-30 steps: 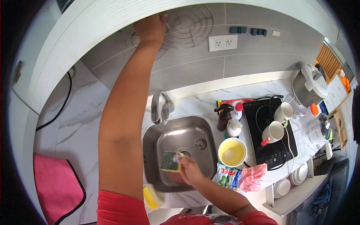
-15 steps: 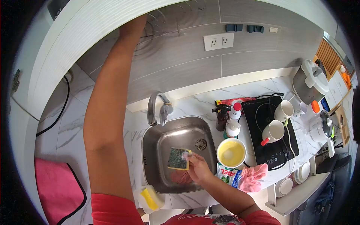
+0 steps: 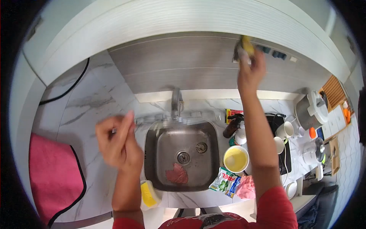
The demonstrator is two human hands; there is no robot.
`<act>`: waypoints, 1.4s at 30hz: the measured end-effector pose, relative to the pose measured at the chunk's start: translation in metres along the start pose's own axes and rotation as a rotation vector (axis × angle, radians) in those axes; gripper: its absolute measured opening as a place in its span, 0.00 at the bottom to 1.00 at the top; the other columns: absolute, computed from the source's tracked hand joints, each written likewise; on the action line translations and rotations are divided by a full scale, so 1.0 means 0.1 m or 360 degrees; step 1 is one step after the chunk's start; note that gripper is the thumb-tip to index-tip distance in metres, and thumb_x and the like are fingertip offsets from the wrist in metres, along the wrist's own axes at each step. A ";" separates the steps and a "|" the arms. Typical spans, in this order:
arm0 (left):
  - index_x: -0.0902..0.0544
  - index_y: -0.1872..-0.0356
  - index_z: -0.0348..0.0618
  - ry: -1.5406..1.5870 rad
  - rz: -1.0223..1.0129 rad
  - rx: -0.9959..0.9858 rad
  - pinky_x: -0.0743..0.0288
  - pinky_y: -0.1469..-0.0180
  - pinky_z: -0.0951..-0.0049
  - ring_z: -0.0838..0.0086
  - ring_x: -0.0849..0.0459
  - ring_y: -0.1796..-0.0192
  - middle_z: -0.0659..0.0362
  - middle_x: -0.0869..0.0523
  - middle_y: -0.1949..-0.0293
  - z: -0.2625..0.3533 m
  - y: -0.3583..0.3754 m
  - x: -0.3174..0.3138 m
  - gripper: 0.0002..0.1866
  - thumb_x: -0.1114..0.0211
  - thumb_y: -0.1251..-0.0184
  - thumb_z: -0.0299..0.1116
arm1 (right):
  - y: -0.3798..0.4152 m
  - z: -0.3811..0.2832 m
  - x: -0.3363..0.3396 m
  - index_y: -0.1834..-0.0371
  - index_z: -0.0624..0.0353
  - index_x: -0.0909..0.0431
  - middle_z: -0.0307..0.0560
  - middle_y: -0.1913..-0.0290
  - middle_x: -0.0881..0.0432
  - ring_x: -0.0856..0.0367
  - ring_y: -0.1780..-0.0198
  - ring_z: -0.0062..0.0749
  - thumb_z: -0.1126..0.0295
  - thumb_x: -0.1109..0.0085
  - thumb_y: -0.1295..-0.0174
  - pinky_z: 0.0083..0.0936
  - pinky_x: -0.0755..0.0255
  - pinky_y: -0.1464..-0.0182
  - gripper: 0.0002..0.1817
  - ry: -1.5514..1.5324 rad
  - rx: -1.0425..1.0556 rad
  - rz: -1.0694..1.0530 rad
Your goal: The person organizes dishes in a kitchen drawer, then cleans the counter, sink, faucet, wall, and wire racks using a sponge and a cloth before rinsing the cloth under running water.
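Note:
My right hand (image 3: 251,72) is raised in front of the wall, closed around a yellow and dark green scrub sponge (image 3: 248,45). The sponge is blurred and sits just under the cabinet's lower edge. Over the counter left of the sink, my left hand (image 3: 119,143) hangs in the air, fingers loosely bent and somewhat apart, nothing plainly in them; motion softens it. Between my arms lies the steel sink (image 3: 152,168), with a crumpled pink cloth (image 3: 177,174) on its floor. Behind it stands the faucet (image 3: 176,103).
A white cabinet (image 3: 171,17) overhangs the top. Right of the sink are a bowl of yellow liquid (image 3: 236,159), a green-white packet (image 3: 225,181), a pink cloth (image 3: 246,187), bottles (image 3: 232,126) and mugs (image 3: 284,130). A yellow-white container (image 3: 149,194) stands at the sink's front left.
My right hand has lifted the sponge from over the sink to the wall at upper right. My left hand has come down from the upper wall to above the left counter. The view has shifted.

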State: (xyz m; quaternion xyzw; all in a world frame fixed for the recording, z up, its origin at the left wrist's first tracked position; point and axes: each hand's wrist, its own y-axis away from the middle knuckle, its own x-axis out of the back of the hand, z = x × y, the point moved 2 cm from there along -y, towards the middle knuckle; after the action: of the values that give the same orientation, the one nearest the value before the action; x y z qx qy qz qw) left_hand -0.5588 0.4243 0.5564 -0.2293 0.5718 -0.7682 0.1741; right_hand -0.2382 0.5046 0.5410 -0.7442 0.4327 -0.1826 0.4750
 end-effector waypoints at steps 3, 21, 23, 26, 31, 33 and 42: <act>0.17 0.61 0.34 0.0212 -0.0039 0.0407 0.32 0.69 0.78 0.73 0.29 0.68 0.57 0.29 0.70 0.06 0.46 0.37 0.11 0.42 0.45 0.17 | -0.33 0.27 -0.76 0.60 0.65 0.24 0.58 0.54 0.25 0.27 0.54 0.54 0.72 0.43 0.48 0.41 0.33 0.50 0.12 0.0558 0.0368 -0.0211; 0.15 0.57 0.49 0.0652 -0.0527 0.1128 0.31 0.72 0.81 0.78 0.27 0.74 0.61 0.28 0.71 0.21 1.64 0.34 0.23 0.35 0.56 0.13 | -0.12 0.26 -1.81 0.48 0.62 0.28 0.54 0.44 0.29 0.32 0.40 0.44 0.76 0.54 0.42 0.37 0.35 0.39 0.17 0.1130 0.1375 -0.0693; 0.16 0.57 0.49 0.0602 -0.0541 0.1108 0.32 0.72 0.81 0.78 0.27 0.74 0.60 0.28 0.71 0.23 1.65 0.30 0.23 0.35 0.56 0.14 | 0.10 0.03 -2.34 0.48 0.62 0.28 0.56 0.43 0.30 0.33 0.40 0.45 0.76 0.55 0.42 0.37 0.35 0.39 0.17 0.0851 0.1518 -0.0786; 0.16 0.56 0.50 0.0676 -0.0609 0.1209 0.32 0.72 0.81 0.77 0.27 0.74 0.60 0.27 0.70 0.29 1.64 0.22 0.23 0.35 0.56 0.15 | 0.11 -0.21 -2.67 0.48 0.62 0.29 0.57 0.42 0.31 0.34 0.39 0.47 0.76 0.56 0.42 0.38 0.36 0.39 0.18 0.0819 0.1512 -0.0982; 0.17 0.55 0.49 0.0824 -0.0616 0.1296 0.31 0.72 0.81 0.76 0.25 0.72 0.59 0.27 0.70 0.30 1.67 0.35 0.22 0.36 0.52 0.16 | -0.10 0.04 -2.00 0.45 0.65 0.31 0.59 0.39 0.35 0.36 0.36 0.49 0.79 0.52 0.45 0.40 0.36 0.38 0.21 0.1153 0.1476 -0.0839; 0.17 0.55 0.49 0.0811 -0.0619 0.1324 0.31 0.71 0.81 0.76 0.25 0.72 0.59 0.26 0.69 0.30 1.66 0.40 0.21 0.36 0.51 0.16 | -0.08 0.08 -2.32 0.45 0.65 0.31 0.59 0.38 0.36 0.37 0.36 0.48 0.79 0.52 0.46 0.40 0.36 0.38 0.21 0.1131 0.1592 -0.0823; 0.17 0.55 0.49 0.0790 -0.0702 0.1311 0.31 0.71 0.81 0.75 0.24 0.72 0.58 0.26 0.70 0.33 1.70 0.24 0.20 0.36 0.50 0.17 | 0.20 -0.44 -2.98 0.49 0.65 0.28 0.57 0.41 0.32 0.34 0.39 0.48 0.72 0.55 0.40 0.36 0.38 0.38 0.17 0.0793 0.1511 -0.1095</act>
State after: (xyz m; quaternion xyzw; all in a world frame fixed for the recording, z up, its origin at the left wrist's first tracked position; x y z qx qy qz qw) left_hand -0.5597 0.3361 0.4048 -0.0679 0.1847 -0.9788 -0.0566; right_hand -0.4439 0.7205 0.5868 -0.4842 0.1382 -0.6643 0.5524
